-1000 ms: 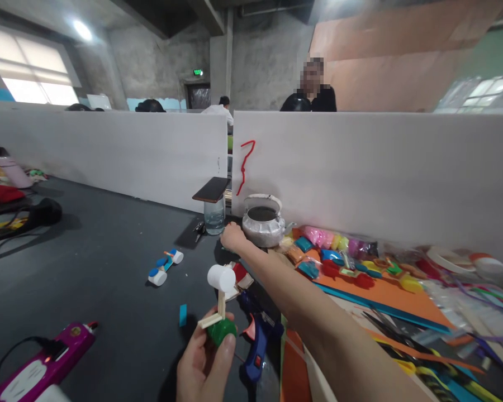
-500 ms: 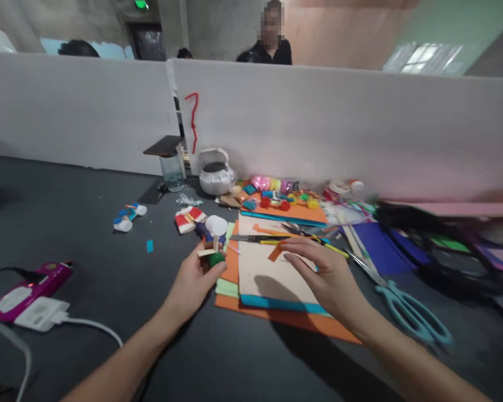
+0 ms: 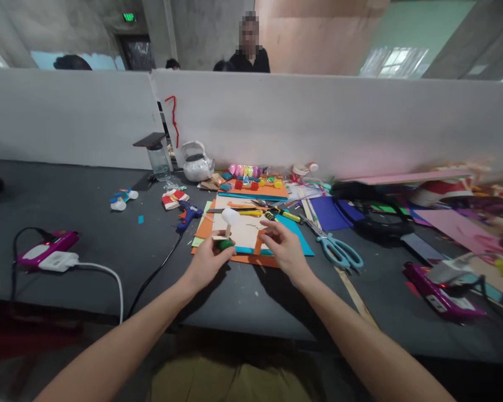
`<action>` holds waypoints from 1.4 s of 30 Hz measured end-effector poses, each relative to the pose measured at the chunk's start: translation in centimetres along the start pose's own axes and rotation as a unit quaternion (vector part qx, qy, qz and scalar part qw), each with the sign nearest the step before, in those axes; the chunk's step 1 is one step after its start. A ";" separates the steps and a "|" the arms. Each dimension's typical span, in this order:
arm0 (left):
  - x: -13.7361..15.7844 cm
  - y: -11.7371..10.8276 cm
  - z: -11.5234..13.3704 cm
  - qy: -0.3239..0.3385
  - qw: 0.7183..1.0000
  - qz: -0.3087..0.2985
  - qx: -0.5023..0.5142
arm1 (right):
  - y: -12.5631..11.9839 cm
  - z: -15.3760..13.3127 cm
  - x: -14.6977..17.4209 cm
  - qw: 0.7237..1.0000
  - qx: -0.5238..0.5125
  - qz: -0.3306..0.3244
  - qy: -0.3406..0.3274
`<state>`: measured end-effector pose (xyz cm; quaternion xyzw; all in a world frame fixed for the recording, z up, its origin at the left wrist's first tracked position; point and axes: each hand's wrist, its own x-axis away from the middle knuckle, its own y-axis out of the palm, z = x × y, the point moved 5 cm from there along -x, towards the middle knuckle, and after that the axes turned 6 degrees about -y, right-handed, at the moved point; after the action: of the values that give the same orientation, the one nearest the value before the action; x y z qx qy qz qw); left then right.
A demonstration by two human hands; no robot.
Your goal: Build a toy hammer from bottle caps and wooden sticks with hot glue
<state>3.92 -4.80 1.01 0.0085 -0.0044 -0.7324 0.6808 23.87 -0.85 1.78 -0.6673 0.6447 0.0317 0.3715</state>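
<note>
My left hand (image 3: 204, 261) is closed around a small craft model with a green rounded base (image 3: 225, 244), pale wooden sticks (image 3: 228, 229) and a white round disc (image 3: 230, 216) on top. Between the fingertips of my right hand (image 3: 285, 250) is a narrow orange strip (image 3: 258, 243), hanging down a short way from the model. Both hands are over the near edge of a stack of coloured sheets, a cream sheet (image 3: 241, 228) on top. A blue glue gun (image 3: 188, 214) lies just beyond my left hand. Blue-handled scissors (image 3: 339, 252) lie right of my right hand.
Yellow cutters (image 3: 289, 215) lie across the sheets. Behind them are bags of colourful bits (image 3: 251, 173), a silver kettle-shaped pot (image 3: 198, 164) and a jar (image 3: 159, 162). Purple power strips (image 3: 61, 248) with cables sit at both sides. A white partition (image 3: 318, 123) stands behind; a person is beyond it.
My view has tilted down and widened, showing the near table edge. The two hands are closer together, and the orange strip now points downward. The glue gun has come into clear sight.
</note>
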 end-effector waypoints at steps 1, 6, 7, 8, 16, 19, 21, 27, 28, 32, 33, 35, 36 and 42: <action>-0.2 0.0 -0.2 0.008 1.000 0.009 -0.002 | 0.0 0.8 -1.2 1.000 -0.006 -0.007 0.002; -1.7 -1.5 -1.6 0.044 0.995 0.085 -0.002 | -0.1 6.0 -7.2 1.000 0.014 -0.002 0.009; -1.9 -1.8 -1.8 0.050 0.994 0.096 -0.003 | 0.0 6.8 -7.8 1.000 0.023 0.003 0.005; -2.1 -2.2 -2.0 0.054 0.993 0.105 -0.006 | 0.1 7.3 -8.1 0.999 0.032 0.007 -0.002; -1.9 -2.8 -2.9 0.070 0.991 0.107 -0.045 | -1.4 5.4 -3.2 0.977 0.104 -0.125 -0.134; -1.7 -2.7 -2.9 0.078 0.990 0.104 -0.055 | -3.1 5.2 -1.7 0.962 0.146 -0.178 -0.146; -1.6 -2.7 -2.9 0.081 0.989 0.104 -0.062 | -3.9 5.4 -1.4 0.955 0.176 -0.194 -0.138; -1.4 -2.9 -2.9 0.084 0.988 0.108 -0.074 | -4.4 6.7 -1.9 0.941 0.312 -0.126 -0.028; -1.4 -2.9 -2.8 0.083 0.988 0.108 -0.075 | -4.4 7.0 -2.0 0.935 0.334 -0.116 -0.002; -1.3 -2.7 -2.7 0.081 0.988 0.105 -0.077 | -4.5 7.6 -2.8 0.915 0.374 -0.129 0.076; -1.3 -2.7 -2.7 0.080 0.988 0.104 -0.078 | -4.6 7.6 -3.0 0.913 0.375 -0.132 0.088; -1.3 -2.6 -2.7 0.078 0.989 0.100 -0.081 | -4.8 7.4 -3.4 0.912 0.372 -0.132 0.108; -1.3 -2.6 -2.7 0.077 0.989 0.099 -0.085 | -4.8 7.2 -3.6 0.912 0.370 -0.129 0.116; -1.3 -2.6 -2.7 0.074 0.987 0.099 -0.102 | -3.2 7.1 -3.9 0.916 0.345 -0.141 0.146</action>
<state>1.43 -3.27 -1.70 -0.0075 0.1197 -0.6551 0.7460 29.09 5.89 0.18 -0.5785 0.5621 -0.3434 0.4812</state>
